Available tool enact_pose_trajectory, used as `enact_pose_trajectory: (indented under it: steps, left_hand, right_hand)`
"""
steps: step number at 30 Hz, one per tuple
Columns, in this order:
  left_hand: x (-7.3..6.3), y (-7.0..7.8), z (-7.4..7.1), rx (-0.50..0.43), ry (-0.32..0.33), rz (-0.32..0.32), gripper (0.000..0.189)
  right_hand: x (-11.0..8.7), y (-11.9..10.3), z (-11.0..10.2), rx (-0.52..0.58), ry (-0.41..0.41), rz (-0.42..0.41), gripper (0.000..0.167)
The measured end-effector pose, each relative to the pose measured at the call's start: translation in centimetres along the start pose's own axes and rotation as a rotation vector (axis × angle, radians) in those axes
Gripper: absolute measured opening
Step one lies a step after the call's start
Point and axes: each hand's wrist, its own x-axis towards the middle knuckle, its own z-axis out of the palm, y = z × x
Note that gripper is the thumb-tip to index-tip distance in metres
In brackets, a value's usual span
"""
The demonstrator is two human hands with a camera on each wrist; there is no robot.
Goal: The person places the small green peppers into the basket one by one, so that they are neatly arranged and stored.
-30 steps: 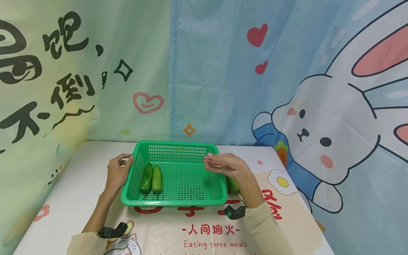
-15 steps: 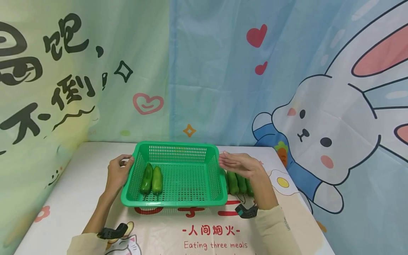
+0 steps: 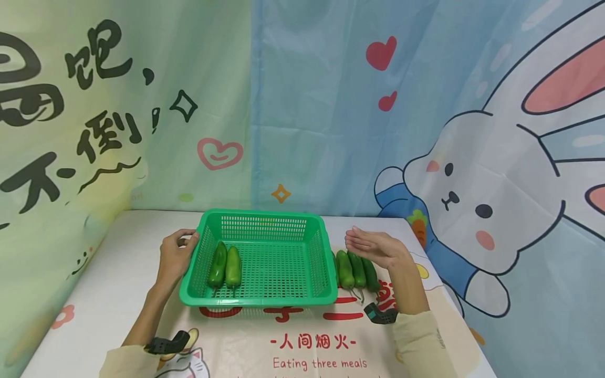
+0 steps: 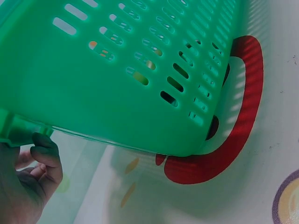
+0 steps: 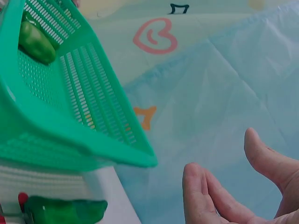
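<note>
A green plastic basket (image 3: 271, 262) with slotted walls stands on the table, two green peppers (image 3: 225, 265) lying side by side at its left end. My left hand (image 3: 177, 253) grips the basket's left rim; in the left wrist view its fingers (image 4: 46, 161) curl at the rim's edge. To the right of the basket, several more green peppers (image 3: 357, 271) lie in a row, the leftmost mostly hidden by the basket wall. Over the far ends of that row hovers my right hand (image 3: 375, 248), holding nothing, fingers straight and thumb apart in the right wrist view.
A printed cloth with red and pink lettering covers the white table (image 3: 142, 236). Behind the table hangs a patterned curtain (image 3: 307, 131) with a cartoon rabbit at right. A dark wrist camera (image 3: 380, 314) sits on the right wrist, another (image 3: 166, 342) on the left.
My right hand has moved right, from over the basket's right end to above the peppers outside, uncovering more of them. My left hand and the basket have stayed put.
</note>
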Motion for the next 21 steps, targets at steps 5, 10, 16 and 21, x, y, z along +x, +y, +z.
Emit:
enact_pose_trajectory:
  steps: [5,10,16,21]
  left_hand:
    - [0.0,0.0,0.1,-0.004,-0.002,-0.002,0.037]
    - [0.1,-0.1,0.1,-0.005,-0.002,0.003,0.037]
    - [0.1,-0.2,0.1,0.0,0.001,0.0,0.037]
    - [0.1,-0.2,0.1,0.005,0.001,0.0,0.037]
  right_hand:
    - [0.0,0.1,-1.4,0.019,0.022,0.007,0.022]
    - [-0.3,0.1,-3.0,0.037,0.06,0.015,0.024]
    - [-0.6,0.4,-4.7,0.075,0.096,0.024,0.023]
    - [-0.6,0.8,-6.0,0.142,0.152,0.046,0.017]
